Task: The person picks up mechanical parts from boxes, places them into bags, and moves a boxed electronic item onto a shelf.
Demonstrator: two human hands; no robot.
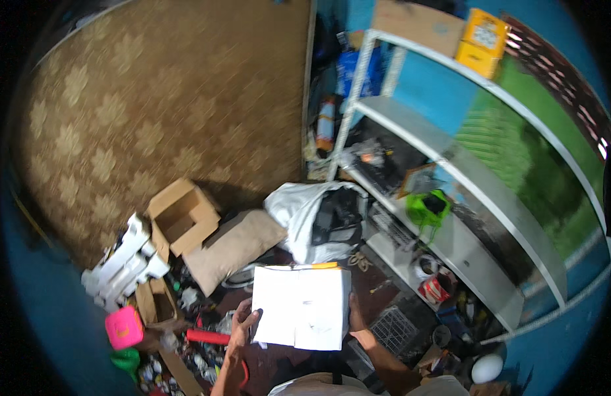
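Observation:
A white, flat-faced box (301,307) is held up in front of me. It has a seam down its middle, small dark marks on its face and an orange-yellow strip along the far edge. My left hand (244,321) grips its left side, with the thumb at the edge. Against the right side presses my right hand (359,319), its fingers partly hidden behind the box. Whatever lies directly beneath the box is hidden.
An open cardboard box (185,220), a beige sack (236,247) and a white bag with dark contents (293,221) lie ahead. A white metal shelf (480,178) holding a green bag (427,210) stands right. Left are white foam pieces (124,267), a pink container (125,327) and scattered clutter.

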